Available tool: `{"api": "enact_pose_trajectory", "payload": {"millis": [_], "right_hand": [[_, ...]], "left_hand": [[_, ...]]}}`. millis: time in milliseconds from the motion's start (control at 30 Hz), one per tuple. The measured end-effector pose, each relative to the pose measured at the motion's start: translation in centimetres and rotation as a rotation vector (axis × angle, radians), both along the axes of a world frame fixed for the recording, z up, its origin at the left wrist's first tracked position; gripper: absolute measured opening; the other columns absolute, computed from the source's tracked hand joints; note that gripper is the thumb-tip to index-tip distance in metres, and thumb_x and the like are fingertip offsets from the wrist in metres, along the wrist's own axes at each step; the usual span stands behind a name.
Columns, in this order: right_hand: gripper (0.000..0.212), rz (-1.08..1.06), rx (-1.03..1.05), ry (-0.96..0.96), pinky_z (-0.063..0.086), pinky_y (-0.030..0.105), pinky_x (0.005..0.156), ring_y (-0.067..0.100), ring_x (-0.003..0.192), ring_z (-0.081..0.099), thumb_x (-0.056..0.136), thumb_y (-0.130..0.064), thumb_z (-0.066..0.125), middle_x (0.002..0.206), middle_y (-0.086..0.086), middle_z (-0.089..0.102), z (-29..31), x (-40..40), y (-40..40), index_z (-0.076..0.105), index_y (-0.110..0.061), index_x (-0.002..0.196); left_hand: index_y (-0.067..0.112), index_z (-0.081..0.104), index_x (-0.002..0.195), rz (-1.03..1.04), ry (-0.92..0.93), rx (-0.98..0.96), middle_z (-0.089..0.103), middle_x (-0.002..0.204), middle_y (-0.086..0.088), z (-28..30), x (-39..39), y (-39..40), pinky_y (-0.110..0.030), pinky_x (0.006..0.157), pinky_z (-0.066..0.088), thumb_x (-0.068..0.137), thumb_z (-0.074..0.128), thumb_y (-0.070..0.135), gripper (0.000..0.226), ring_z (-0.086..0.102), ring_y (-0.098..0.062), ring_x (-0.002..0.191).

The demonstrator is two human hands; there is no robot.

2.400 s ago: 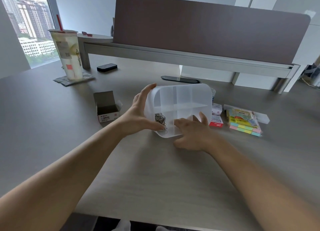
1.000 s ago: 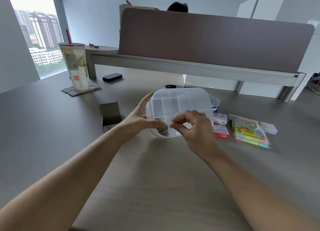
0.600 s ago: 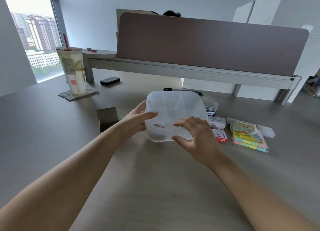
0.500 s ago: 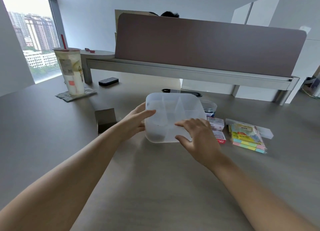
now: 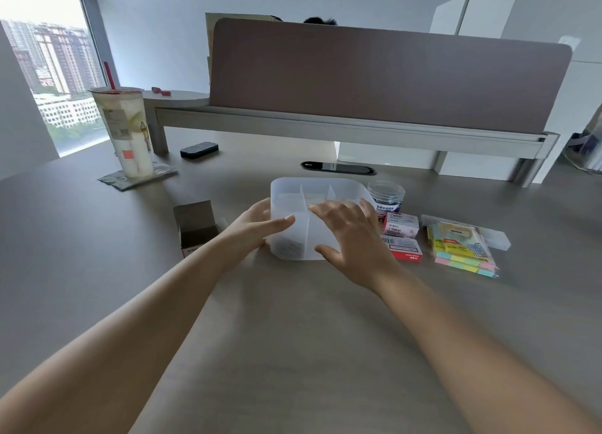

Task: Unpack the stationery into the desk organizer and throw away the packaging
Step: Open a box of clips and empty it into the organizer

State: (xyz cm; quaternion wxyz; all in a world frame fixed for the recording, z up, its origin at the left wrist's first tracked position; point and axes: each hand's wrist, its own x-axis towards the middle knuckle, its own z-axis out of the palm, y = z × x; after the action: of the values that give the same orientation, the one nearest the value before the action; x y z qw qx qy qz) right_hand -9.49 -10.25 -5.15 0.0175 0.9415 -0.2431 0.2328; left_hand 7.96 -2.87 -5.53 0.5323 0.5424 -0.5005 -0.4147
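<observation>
We are seated at a grey desk (image 5: pixel 293 336), both bare arms reaching forward. A translucent organizer (image 5: pixel 316 192) with dividers sits upright in front of us. Our left hand (image 5: pixel 257 226) cups its left wall, thumb along the near side, fingers curled around the corner. Our right hand (image 5: pixel 348 235) lies spread and flat over its near right part, fingers straight, gripping nothing. A few paper clips (image 5: pixel 290 248) show dimly through the near left compartment. Left of the organizer stands an opened empty box (image 5: pixel 197 228), not yet thrown away. To the right wait a clear tub (image 5: pixel 386 197), two small boxes (image 5: pixel 400 235) and a pack of sticky notes (image 5: pixel 462 248), all still packed. The risk, we judge: the light organizer could slide or tip under our pressing hand, spilling the clips.
</observation>
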Motion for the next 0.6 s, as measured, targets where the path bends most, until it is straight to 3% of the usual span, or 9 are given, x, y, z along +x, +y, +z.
{"api": "enact_pose_trajectory", "payload": {"millis": [67, 133, 200, 300, 433, 600], "right_hand": [[0.063, 0.008, -0.007, -0.015, -0.003, 0.037, 0.113, 0.021, 0.14, 0.012, 0.085, -0.028, 0.055, 0.15, 0.005, 0.021, -0.1, -0.7, 0.1, 0.024, -0.022, 0.139], [0.061, -0.018, 0.018, -0.106, 0.008, 0.037, 0.113, 0.026, 0.139, 0.017, 0.083, -0.024, 0.057, 0.149, 0.01, 0.025, -0.4, -2.4, 0.2, 0.029, -0.018, 0.137], [0.057, -0.119, 0.074, -0.161, 0.015, 0.036, 0.11, 0.028, 0.136, 0.024, 0.083, -0.023, 0.057, 0.146, 0.011, 0.03, -1.0, -4.6, -0.1, 0.034, -0.015, 0.135], [0.057, -0.333, 0.161, -0.013, 0.014, 0.039, 0.112, 0.027, 0.137, 0.02, 0.086, -0.03, 0.052, 0.15, 0.008, 0.024, -2.3, -7.9, -1.4, 0.03, -0.016, 0.137], [0.055, -0.384, 0.244, 0.14, 0.014, 0.039, 0.113, 0.026, 0.137, 0.021, 0.089, -0.037, 0.045, 0.149, 0.009, 0.026, -3.0, -9.0, -2.5, 0.029, -0.015, 0.137], [0.038, -0.369, 0.209, 0.003, 0.028, 0.038, 0.102, 0.028, 0.12, 0.041, 0.084, -0.03, 0.054, 0.125, 0.013, 0.051, -2.7, -9.0, -2.6, 0.052, -0.013, 0.118]], "left_hand": [[0.027, 0.048, 0.119, 0.058, -0.03, -0.008, 0.062, 0.108, 0.008, -0.4, -0.5, 0.8, -0.01, 0.066, 0.051, 0.072, 0.064, 0.024, 0.049, 0.065, 0.001, 0.088], [0.022, 0.036, 0.131, 0.126, -0.125, 0.022, 0.054, 0.123, 0.002, -1.1, -1.1, 1.7, -0.016, 0.08, 0.051, 0.069, 0.069, 0.024, 0.071, 0.06, -0.002, 0.098], [0.02, 0.025, 0.138, 0.192, -0.399, 0.07, 0.043, 0.132, 0.001, -1.8, -2.0, 2.9, -0.016, 0.088, 0.044, 0.071, 0.071, 0.026, 0.081, 0.055, 0.001, 0.103], [0.022, 0.015, 0.142, 0.239, -0.809, 0.238, 0.025, 0.148, -0.005, -2.8, -3.5, 4.2, -0.032, 0.106, 0.028, 0.071, 0.066, 0.047, 0.091, 0.032, -0.019, 0.131], [0.022, 0.021, 0.141, 0.153, -1.039, 0.278, 0.015, 0.152, -0.003, -2.8, -5.5, 4.8, -0.039, 0.114, 0.014, 0.071, 0.058, 0.058, 0.087, 0.015, -0.025, 0.139], [0.026, 0.031, 0.136, 0.138, -1.12, 0.246, 0.025, 0.147, -0.002, -2.7, -6.9, 4.5, -0.036, 0.111, 0.012, 0.072, 0.057, 0.059, 0.076, 0.017, -0.023, 0.135]]}}
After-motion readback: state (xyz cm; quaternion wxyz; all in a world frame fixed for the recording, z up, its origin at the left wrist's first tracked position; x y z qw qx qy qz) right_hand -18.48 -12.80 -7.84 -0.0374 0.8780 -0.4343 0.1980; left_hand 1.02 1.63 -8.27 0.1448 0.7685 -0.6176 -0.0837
